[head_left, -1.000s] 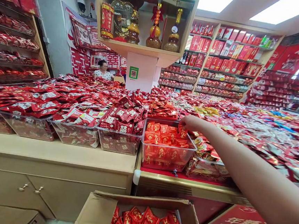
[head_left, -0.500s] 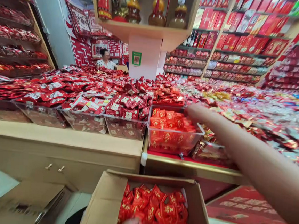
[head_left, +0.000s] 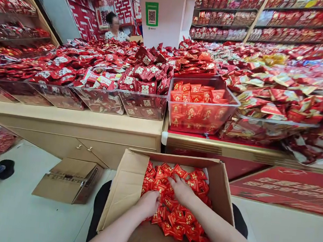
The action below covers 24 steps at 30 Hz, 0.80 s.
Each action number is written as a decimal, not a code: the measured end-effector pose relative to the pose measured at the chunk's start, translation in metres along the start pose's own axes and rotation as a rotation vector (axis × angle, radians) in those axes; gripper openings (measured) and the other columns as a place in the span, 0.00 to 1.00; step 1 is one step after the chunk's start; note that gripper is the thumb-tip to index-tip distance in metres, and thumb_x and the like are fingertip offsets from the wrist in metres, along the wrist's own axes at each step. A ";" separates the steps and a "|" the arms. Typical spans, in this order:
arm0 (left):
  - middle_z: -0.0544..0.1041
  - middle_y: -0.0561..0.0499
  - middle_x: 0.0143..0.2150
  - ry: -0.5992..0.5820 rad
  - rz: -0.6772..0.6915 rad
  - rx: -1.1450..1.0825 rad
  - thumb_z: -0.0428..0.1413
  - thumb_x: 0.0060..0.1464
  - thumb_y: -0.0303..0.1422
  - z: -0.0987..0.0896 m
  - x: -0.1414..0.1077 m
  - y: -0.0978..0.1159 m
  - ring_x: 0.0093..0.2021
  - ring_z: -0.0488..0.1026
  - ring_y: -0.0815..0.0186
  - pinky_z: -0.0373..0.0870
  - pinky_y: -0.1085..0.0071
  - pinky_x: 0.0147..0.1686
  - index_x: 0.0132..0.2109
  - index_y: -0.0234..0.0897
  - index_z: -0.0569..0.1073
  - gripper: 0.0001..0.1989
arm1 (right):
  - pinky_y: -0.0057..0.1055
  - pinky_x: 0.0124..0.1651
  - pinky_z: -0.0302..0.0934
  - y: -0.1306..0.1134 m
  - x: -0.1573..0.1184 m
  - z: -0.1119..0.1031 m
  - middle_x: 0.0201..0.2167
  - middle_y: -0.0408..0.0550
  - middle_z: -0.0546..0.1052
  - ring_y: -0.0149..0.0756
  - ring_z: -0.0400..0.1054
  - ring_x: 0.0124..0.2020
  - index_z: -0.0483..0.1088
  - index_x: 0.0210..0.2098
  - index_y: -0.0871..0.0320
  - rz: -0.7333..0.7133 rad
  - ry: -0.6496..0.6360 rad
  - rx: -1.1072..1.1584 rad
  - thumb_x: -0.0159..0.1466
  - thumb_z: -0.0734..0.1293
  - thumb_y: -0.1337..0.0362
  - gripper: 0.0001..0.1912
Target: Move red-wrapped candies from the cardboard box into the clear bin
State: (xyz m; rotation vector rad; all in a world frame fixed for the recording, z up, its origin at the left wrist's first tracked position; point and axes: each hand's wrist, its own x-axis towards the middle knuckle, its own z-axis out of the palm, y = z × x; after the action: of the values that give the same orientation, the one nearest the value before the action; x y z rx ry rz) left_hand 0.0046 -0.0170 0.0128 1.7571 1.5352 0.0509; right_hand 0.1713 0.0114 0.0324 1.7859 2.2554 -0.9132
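Note:
Both hands are inside an open cardboard box (head_left: 227, 194) filled with small red wrapped candies (head_left: 177, 216) printed in gold. My left hand (head_left: 150, 203) is at the left part of the pile, its fingers curled in; whatever they may hold is hidden. Just beyond and to the right, my right hand (head_left: 182, 190) touches the candies with its fingers stretched out and apart. On the counter ahead stands a clear plastic bin (head_left: 201, 117), where similar red packets (head_left: 196, 95) are set upright in rows.
Clear bins (head_left: 142, 106) heaped with red packets line the wooden counter (head_left: 93, 120). A closed carton (head_left: 65, 180) lies on the floor at left. Someone's foot (head_left: 5, 169) shows farther left. Behind the goods is another person (head_left: 114, 30), near a pillar with a QR code (head_left: 151, 14).
My right hand has come back from the plastic bin down into the cardboard box. My left hand is still among the candies. The view has tilted down.

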 end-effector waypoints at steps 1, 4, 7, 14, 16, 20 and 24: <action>0.73 0.51 0.25 0.029 -0.004 -0.031 0.48 0.42 0.27 0.001 0.004 -0.003 0.27 0.68 0.65 0.62 0.69 0.31 0.30 0.37 0.72 0.09 | 0.39 0.50 0.53 0.003 0.005 0.004 0.57 0.56 0.57 0.48 0.54 0.55 0.51 0.57 0.53 0.017 0.015 0.006 0.49 0.58 0.79 0.36; 0.72 0.51 0.27 0.088 -0.013 -0.137 0.47 0.43 0.27 0.005 0.014 -0.010 0.28 0.67 0.68 0.63 0.72 0.30 0.35 0.35 0.70 0.10 | 0.40 0.51 0.53 0.006 0.009 0.013 0.51 0.57 0.66 0.48 0.56 0.53 0.51 0.57 0.56 0.035 0.035 0.012 0.50 0.59 0.76 0.35; 0.73 0.46 0.38 0.126 0.004 -0.230 0.48 0.42 0.27 0.005 0.014 -0.010 0.36 0.69 0.65 0.64 0.70 0.37 0.42 0.33 0.67 0.16 | 0.39 0.47 0.57 0.004 0.002 0.024 0.43 0.60 0.71 0.50 0.62 0.48 0.64 0.49 0.61 0.031 0.031 0.017 0.48 0.62 0.74 0.27; 0.71 0.43 0.48 0.117 0.052 -0.371 0.51 0.42 0.30 -0.003 0.007 -0.001 0.44 0.69 0.62 0.65 0.69 0.40 0.49 0.35 0.65 0.23 | 0.33 0.32 0.60 -0.008 -0.006 0.016 0.26 0.48 0.75 0.42 0.69 0.30 0.72 0.23 0.54 -0.039 0.084 0.078 0.45 0.64 0.73 0.09; 0.74 0.45 0.40 0.076 -0.021 -0.549 0.50 0.45 0.36 -0.010 0.008 0.005 0.29 0.73 0.66 0.64 0.72 0.24 0.49 0.34 0.63 0.22 | 0.31 0.29 0.58 -0.009 -0.009 0.005 0.20 0.45 0.72 0.38 0.66 0.25 0.70 0.22 0.55 -0.060 0.181 0.228 0.47 0.63 0.71 0.06; 0.71 0.56 0.27 0.117 -0.021 -0.840 0.50 0.45 0.41 -0.025 0.006 0.020 0.13 0.63 0.77 0.49 0.79 0.13 0.42 0.36 0.64 0.18 | 0.27 0.25 0.51 -0.014 -0.021 -0.007 0.15 0.39 0.63 0.29 0.56 0.21 0.62 0.18 0.58 -0.104 0.332 0.642 0.50 0.64 0.65 0.07; 0.62 0.63 0.17 0.264 -0.005 -0.866 0.50 0.46 0.43 -0.031 0.003 0.027 0.12 0.58 0.78 0.49 0.79 0.14 0.32 0.37 0.62 0.13 | 0.26 0.25 0.49 -0.022 -0.034 -0.010 0.16 0.38 0.58 0.28 0.51 0.20 0.58 0.19 0.58 -0.186 0.357 0.865 0.55 0.60 0.54 0.16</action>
State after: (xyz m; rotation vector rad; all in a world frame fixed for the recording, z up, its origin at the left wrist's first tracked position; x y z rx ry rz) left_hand 0.0117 0.0031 0.0481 1.0677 1.3811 0.8426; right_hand 0.1639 -0.0143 0.0639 2.1960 2.4632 -1.9817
